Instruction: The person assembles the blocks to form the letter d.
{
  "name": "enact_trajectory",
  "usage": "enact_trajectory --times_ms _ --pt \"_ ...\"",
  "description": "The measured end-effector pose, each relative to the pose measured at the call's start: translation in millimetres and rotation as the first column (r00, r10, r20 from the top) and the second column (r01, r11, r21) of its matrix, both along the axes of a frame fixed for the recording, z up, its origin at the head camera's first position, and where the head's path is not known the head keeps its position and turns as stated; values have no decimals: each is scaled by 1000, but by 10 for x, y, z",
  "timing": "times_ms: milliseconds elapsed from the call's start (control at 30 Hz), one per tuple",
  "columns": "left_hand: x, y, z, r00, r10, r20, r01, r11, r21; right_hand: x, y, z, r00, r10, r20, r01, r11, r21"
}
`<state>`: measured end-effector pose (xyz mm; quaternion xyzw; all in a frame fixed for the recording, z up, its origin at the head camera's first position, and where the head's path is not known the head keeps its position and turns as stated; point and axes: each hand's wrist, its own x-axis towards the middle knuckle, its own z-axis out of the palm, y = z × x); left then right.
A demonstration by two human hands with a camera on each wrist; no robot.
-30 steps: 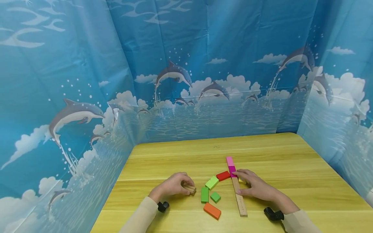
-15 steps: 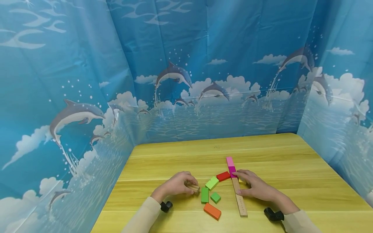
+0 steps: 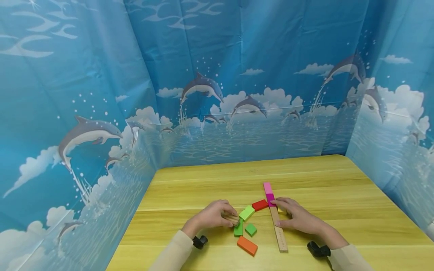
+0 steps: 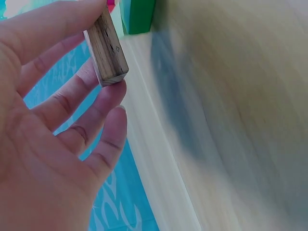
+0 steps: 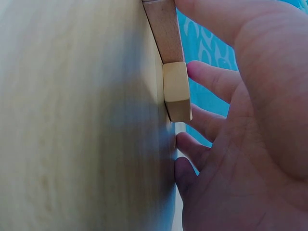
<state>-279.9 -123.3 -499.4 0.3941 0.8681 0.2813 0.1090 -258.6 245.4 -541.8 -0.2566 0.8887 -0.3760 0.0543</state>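
Observation:
A plain brown wooden block is pinched between the thumb and fingers of my left hand. In the head view it hangs over the upper end of a green block, partly covering it; whether they touch I cannot tell. My right hand rests by a straight row, with a fingertip on the magenta block and the thumb at a plain wooden block. In the right wrist view, a pale yellow block sits by that row, close to loosely bent fingers.
A pink block tops the row; another wooden block ends it nearest me. Red, lime and orange blocks curve around a small green block. A dolphin-printed curtain surrounds the yellow wooden table.
My left hand has moved right with the wooden block, from the left of the green block to over its upper end. My right hand and the other blocks have stayed put.

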Motion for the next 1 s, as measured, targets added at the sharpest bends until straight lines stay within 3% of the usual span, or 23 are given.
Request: enact_trajectory --times_ms 300,800,1000 --pt "89 121 -25 999 -38 -17 39 999 15 5 2 -2 1000 7 -29 -7 1000 6" --pt "290 357 -50 987 -40 -155 33 998 -47 15 -4 3 1000 0 -22 0 1000 10" --pt "349 432 -54 983 -44 -179 37 998 -41 11 -3 2 1000 -9 -28 9 1000 11"
